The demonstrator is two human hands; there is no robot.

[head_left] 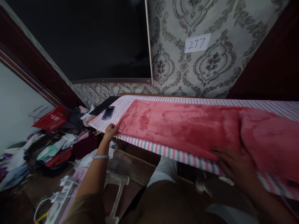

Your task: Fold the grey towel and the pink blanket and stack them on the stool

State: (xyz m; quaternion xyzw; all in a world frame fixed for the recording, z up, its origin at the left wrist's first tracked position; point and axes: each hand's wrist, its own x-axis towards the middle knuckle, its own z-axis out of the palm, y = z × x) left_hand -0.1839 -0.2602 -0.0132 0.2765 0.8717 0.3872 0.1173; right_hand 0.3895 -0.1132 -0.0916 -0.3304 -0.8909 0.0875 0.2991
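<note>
A long pink plush cloth (168,124) lies spread over a striped cover (149,145) on a table by the wall. Whether it is a blanket or a garment, I cannot tell. At its near left corner, my left hand (110,131) is closed in a pinch on the edge. My right hand (231,161) rests along the near edge further right, fingers stretched out on the pile. Just right of that hand, a deep crease divides the flatter left part from a bulkier fold (271,133). A blurred dark item (108,112) lies on the cover's left end.
Beyond the table hang a large dark television (98,40) and a paper marked 277 (197,43). Clothes (58,149) are heaped on the left around a red basket (52,118). A power strip (59,199) and a pale plastic stool (116,186) stand low beside me.
</note>
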